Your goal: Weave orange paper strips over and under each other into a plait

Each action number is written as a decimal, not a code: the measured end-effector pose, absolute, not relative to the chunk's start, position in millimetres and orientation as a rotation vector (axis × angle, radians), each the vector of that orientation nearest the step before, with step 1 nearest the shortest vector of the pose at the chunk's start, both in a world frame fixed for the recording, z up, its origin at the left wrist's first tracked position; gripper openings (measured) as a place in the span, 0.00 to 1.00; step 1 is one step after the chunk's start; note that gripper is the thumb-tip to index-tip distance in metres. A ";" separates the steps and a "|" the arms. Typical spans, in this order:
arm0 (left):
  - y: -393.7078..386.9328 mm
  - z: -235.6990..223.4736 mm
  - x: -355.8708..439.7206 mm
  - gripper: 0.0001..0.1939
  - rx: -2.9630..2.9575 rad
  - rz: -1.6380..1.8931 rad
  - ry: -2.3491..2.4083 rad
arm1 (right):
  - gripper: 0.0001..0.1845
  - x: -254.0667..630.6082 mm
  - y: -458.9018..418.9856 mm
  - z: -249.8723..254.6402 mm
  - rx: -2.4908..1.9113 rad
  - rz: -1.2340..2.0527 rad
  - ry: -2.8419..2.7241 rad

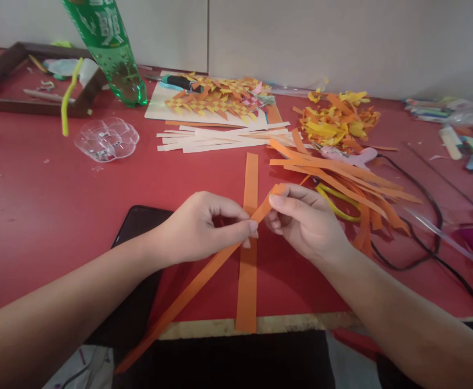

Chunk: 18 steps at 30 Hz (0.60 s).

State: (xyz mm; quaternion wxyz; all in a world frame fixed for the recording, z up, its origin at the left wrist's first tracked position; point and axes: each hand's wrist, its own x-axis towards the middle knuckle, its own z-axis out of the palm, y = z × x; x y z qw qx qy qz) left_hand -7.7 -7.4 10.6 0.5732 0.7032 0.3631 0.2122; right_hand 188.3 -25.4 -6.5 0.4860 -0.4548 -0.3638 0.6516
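Between my two hands runs an orange paper strip (198,281), slanting from upper right down past the table's front edge. My left hand (215,227) pinches it between thumb and fingers near its upper part. At its upper end, my right hand (305,216) grips the strip, with the tip bent over at the thumb and forefinger. Below the hands a second orange strip (247,286) lies upright on the red table, partly covered by the held strip and fingers. Beside my left forearm is a black phone-like slab (142,221), partly hidden by the arm.
Loose orange strips (341,175) lie at right over yellow-handled scissors (341,208), near a pink glue gun (353,158) and its black cord. White strips (215,139), woven paper pieces (220,100) and folded scraps (337,119) are behind. A green bottle (114,59) stands back left.
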 end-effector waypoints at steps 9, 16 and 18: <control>-7.9 6.4 -5.9 0.14 1.771 0.481 0.855 | 0.13 189.2 -26.8 -10.1 -1.042 1.587 -0.995; -6.9 8.3 -6.6 0.11 1.712 0.502 0.829 | 0.11 189.1 -29.6 -13.3 -1.066 1.633 -1.096; -6.8 9.8 -7.5 0.12 1.682 0.478 0.834 | 0.11 190.2 -28.5 -12.4 -1.066 1.635 -1.055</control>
